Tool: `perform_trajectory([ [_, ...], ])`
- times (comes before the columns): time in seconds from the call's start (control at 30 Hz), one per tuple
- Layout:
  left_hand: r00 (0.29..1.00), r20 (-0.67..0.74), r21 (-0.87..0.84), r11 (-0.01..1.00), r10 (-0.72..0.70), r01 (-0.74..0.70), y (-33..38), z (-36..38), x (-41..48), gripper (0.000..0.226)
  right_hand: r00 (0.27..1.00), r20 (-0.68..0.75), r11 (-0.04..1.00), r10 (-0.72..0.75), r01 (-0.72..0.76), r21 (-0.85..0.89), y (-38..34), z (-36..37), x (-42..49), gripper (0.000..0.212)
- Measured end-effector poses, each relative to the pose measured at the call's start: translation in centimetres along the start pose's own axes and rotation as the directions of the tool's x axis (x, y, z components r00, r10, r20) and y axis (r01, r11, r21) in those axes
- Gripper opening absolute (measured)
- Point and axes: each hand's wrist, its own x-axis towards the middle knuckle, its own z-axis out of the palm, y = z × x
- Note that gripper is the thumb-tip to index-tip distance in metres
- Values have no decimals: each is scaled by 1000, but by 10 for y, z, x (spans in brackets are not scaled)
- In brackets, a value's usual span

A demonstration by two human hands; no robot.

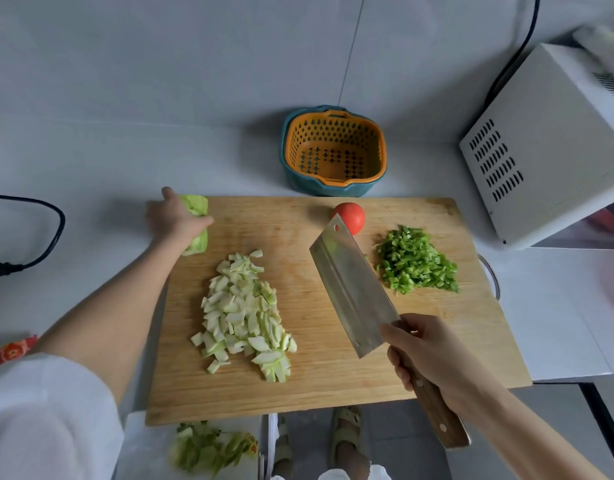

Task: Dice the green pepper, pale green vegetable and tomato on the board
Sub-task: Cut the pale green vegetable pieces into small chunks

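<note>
Your left hand (175,220) holds the uncut piece of pale green vegetable (199,241) at the far left corner of the board (298,393), with the thumb laid across it. Your right hand (426,355) grips the wooden handle of the cleaver (354,289). The blade slants over the middle of the board and its tip overlaps the whole tomato (353,216) at the far edge. 1 pile of pale green dice (245,313) lies left of the blade and 1 pile of diced green pepper (416,259) lies right of it. An orange basket (333,150) stands behind the board.
</note>
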Motion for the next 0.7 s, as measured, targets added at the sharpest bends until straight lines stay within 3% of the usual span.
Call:
perform_trajectory([
  [0.13, 994, -2, -223, 969, 105, -103, 29, -20, -35, 68, 999, -18, 996, -39, 37, -85, 6, -12, 12, 20],
  [0.23, 944, 281, -330, 941, 173, -74, 64, -3, -105, 63, 995, -19, 968, -97, 90, -233, 11, -23, 26, 19],
  [0.33, 888, 441, -220, 975, 129, -32, 83, 42, -164, 74, 987, 2, 892, -162, 147, -428, 18, -34, 43, 18],
  [0.53, 953, 301, -77, 997, 27, -4, 96, 89, -218, 68, 952, 11, 754, -306, 250, -607, 34, -51, 55, 30],
  [0.7, 911, 413, -240, 965, 2, 107, 86, 86, -203, 55, 928, 87, 714, -363, 337, -614, 34, -52, 54, 35],
])
